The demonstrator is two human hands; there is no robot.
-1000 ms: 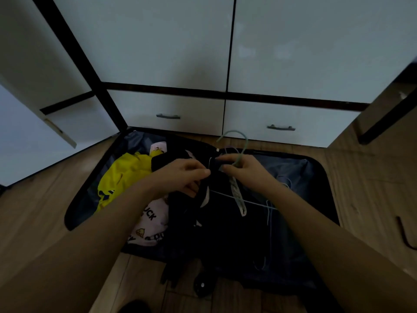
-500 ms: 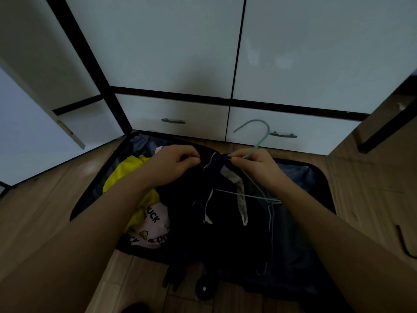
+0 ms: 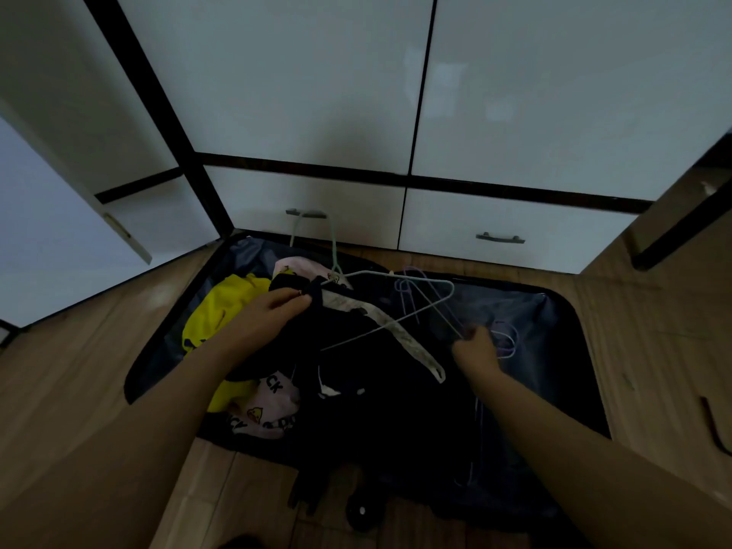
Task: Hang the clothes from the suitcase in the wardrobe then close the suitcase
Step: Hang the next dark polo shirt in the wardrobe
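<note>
Left hand (image 3: 264,324) pinches dark garment (image 3: 356,374); right hand (image 3: 477,352) grips hanger (image 3: 396,307).

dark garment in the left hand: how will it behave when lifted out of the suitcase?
Probably floppy: the dark garment hangs in loose folds where the left hand pinches it. Likely light, since a fingertip pinch holds it. It may snag, because the green wire hanger lies against it and more hangers sit near the right hand.

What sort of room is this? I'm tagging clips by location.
Probably a bedroom: a white wardrobe with drawers, wood floor, and an open suitcase of clothes.
</note>
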